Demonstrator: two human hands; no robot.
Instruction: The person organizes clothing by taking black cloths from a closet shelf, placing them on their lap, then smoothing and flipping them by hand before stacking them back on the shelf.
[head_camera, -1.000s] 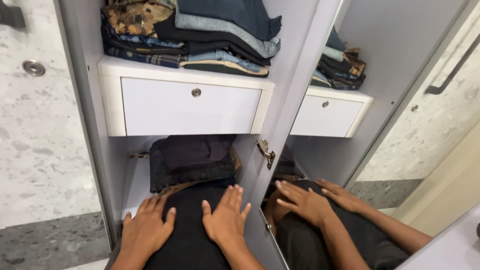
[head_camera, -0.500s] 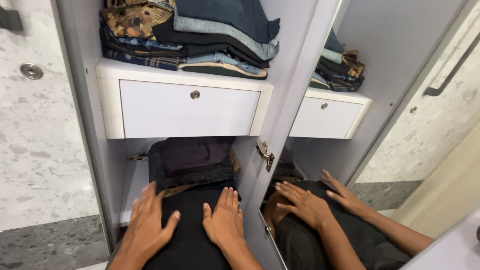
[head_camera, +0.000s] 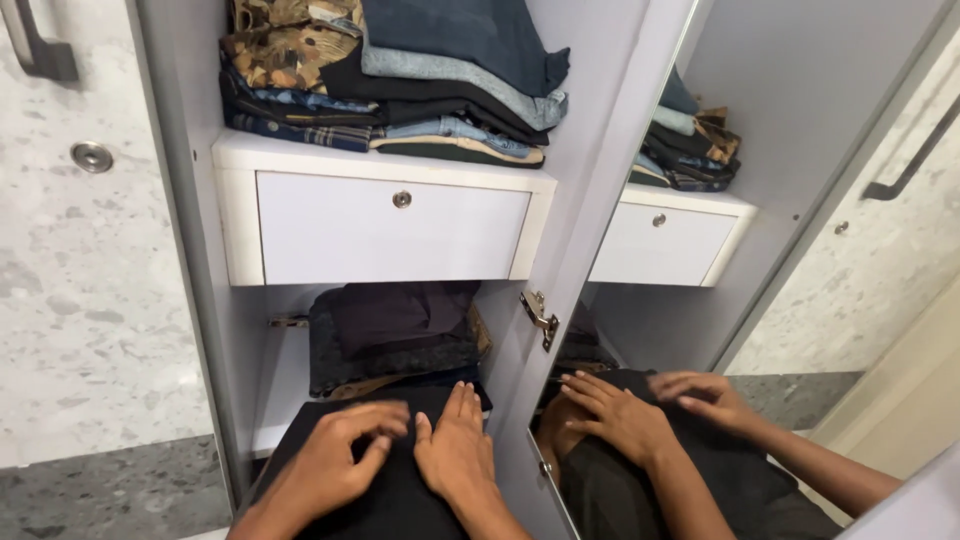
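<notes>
Black folded garment (head_camera: 370, 470): lies at the front edge of the lower compartment of the wardrobe (head_camera: 190, 280), under both my hands. My left hand (head_camera: 330, 465) rests on its left part, fingers (head_camera: 375, 415) bent and a little spread, pressing down, gripping nothing. My right hand (head_camera: 455, 450) lies flat just beside it, fingers together and pointing inward toward the back. Neither hand is closed on the cloth; both are open and palm-down.

Behind the garment sits a dark pile of clothes (head_camera: 395, 335), already on the same shelf. Above, a white drawer (head_camera: 390, 230) with a small round knob (head_camera: 401, 199); on top of it a stack of folded jeans and shirts (head_camera: 400, 80). The mirrored door (head_camera: 700, 300) to the right repeats my hands.

Step, as I judge it: pushing the garment in, flat. Next move would call for even pressure from both palms so the fold does not bunch against the pile behind.

Against the earlier frame: my left fingers have curled from flat, and both hands sit further in.
</notes>
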